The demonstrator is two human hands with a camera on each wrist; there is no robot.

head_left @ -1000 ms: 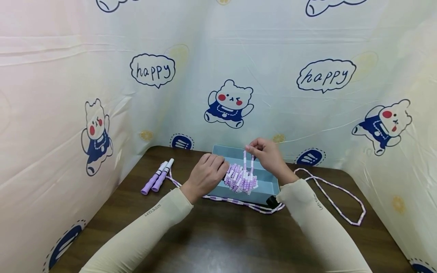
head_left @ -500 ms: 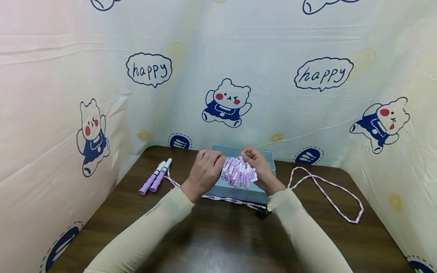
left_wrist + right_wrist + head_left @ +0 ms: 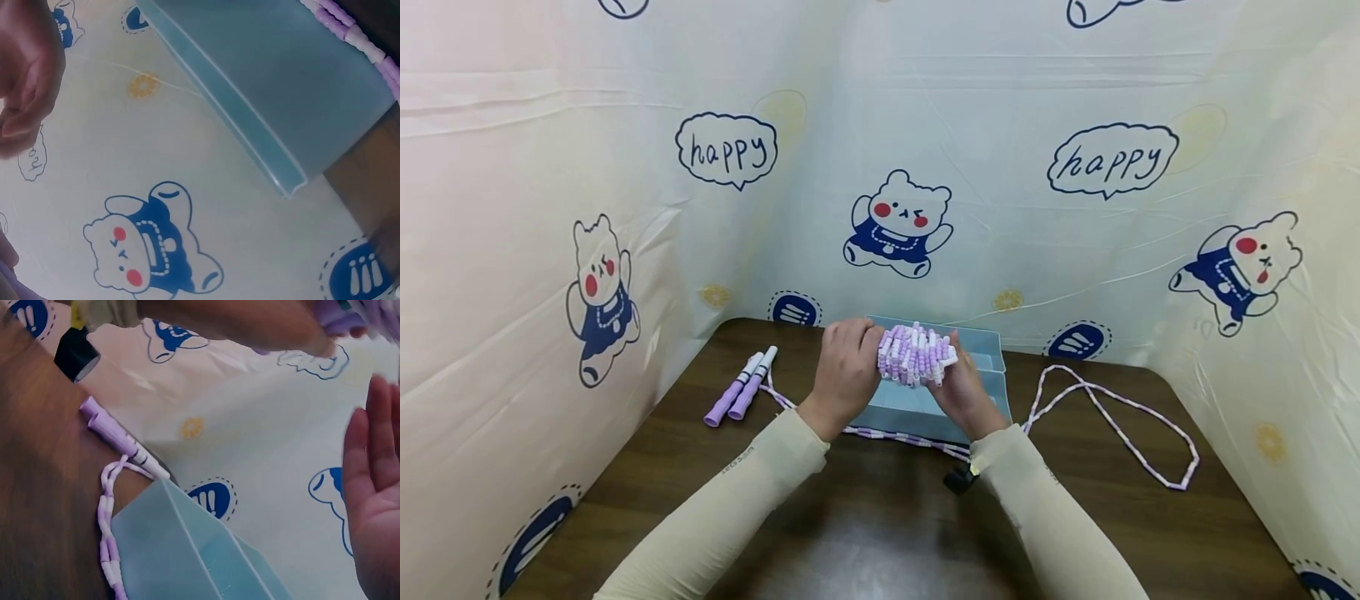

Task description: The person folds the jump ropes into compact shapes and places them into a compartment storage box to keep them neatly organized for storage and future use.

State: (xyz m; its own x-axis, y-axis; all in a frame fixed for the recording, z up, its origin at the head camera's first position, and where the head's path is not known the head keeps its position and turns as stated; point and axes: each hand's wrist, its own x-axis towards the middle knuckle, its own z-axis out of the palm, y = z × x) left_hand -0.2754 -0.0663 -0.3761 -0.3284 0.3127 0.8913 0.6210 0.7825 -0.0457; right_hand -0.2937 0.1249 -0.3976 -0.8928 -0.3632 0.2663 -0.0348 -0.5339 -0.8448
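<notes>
A folded bundle of purple-and-white beaded jump rope (image 3: 913, 357) is held up over a light blue bin (image 3: 910, 423). My left hand (image 3: 846, 367) grips its left end, with the fingers curled over; in the left wrist view only a bit of that hand shows at the lower left corner. Beside the bundle's right end is my right hand (image 3: 958, 392). In the right wrist view the right hand (image 3: 375, 500) has straight fingers and a bare palm, apart from the bundle. The left hand's grip is partly cut off there.
Two lavender jump rope handles (image 3: 741, 390) lie on the brown table (image 3: 850, 533), left of the bin. Their beaded rope (image 3: 895, 437) runs along the bin's front and ends in a loop (image 3: 1150, 425) at the right. A patterned curtain (image 3: 902, 125) stands behind.
The right hand has let go of the raised rope strands and come down beside the bundle. These strands now lie with the bundle, which the left hand has lifted slightly.
</notes>
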